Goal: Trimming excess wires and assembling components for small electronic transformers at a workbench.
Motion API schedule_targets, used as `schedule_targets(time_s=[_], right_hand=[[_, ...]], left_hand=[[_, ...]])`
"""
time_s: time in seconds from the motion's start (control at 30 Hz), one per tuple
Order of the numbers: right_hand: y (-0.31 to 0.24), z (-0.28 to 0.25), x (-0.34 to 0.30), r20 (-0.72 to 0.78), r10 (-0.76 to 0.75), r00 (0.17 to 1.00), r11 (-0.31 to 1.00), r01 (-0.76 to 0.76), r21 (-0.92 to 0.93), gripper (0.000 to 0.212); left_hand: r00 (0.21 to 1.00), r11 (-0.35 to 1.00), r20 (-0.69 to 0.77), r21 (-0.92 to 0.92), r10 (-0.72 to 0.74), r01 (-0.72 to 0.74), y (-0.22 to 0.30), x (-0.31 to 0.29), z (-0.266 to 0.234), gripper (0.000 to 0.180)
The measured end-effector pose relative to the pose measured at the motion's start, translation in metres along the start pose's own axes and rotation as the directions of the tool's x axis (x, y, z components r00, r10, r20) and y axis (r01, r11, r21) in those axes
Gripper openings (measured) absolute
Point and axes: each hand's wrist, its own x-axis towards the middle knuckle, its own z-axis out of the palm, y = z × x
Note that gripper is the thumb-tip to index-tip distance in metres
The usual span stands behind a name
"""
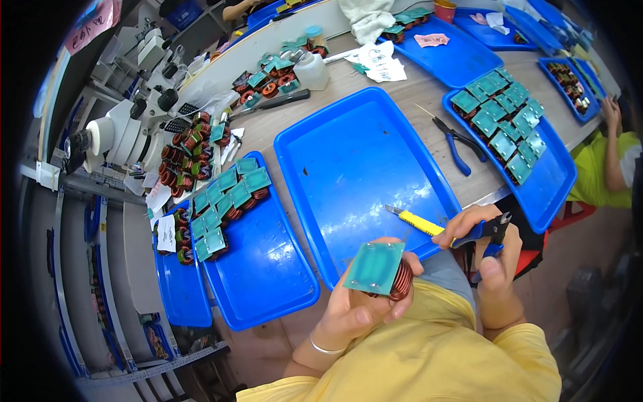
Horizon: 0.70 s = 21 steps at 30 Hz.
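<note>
My left hand (349, 320) is closed around a copper-wound coil (402, 280) topped by a square green board (376, 266). The board faces up, and solder spots show along its edges. Just right of it, my right hand (510, 260) is closed on two tools. One is a yellow utility knife (420, 222), its blade end pointing left over the near edge of the large blue tray (315, 194). The other is a pair of blue-handled cutters (497, 228), whose dark jaws stick up above my fingers. The cutters' handles are partly hidden by my hand.
Left, a blue tray (268, 281) carries several boarded coils (231, 191). Another blue tray (552, 167) at right holds more rows. Blue-handled pliers (457, 151) lie between trays. White microscopes (114, 134) stand far left. A person in bright yellow-green (606, 167) sits at right.
</note>
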Motion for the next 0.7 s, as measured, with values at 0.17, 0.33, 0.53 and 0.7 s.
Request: schedule_targets(time_s=[0.17, 0.33, 0.53, 0.7], right_hand=[[-0.004, 0.000, 0.005, 0.060, 0.035, 0.998, 0.964, -0.018, -0.264, 0.050], [-0.016, -0.008, 0.010, 0.261, -0.076, 0.962, 0.857, 0.197, -0.476, 0.044], [-0.033, -0.011, 0.008, 0.516, -0.039, 0.856, 0.656, 0.412, -0.633, 0.052], [-0.047, -0.011, 0.010, 0.580, -0.011, 0.815, 0.560, 0.485, -0.672, 0.050]], left_hand=[[0.986, 0.992, -0.104, -0.036, -0.126, 0.123, 0.005, -0.003, 0.008, 0.077], [0.997, 0.991, -0.070, 0.135, -0.017, 0.027, 0.002, 0.000, 0.004, 0.067], [0.988, 0.861, -0.098, 0.505, 0.123, -0.057, 0.007, 0.001, 0.008, 0.070], [0.920, 0.665, -0.228, 0.746, 0.317, -0.044, 0.004, -0.002, 0.015, 0.079]])
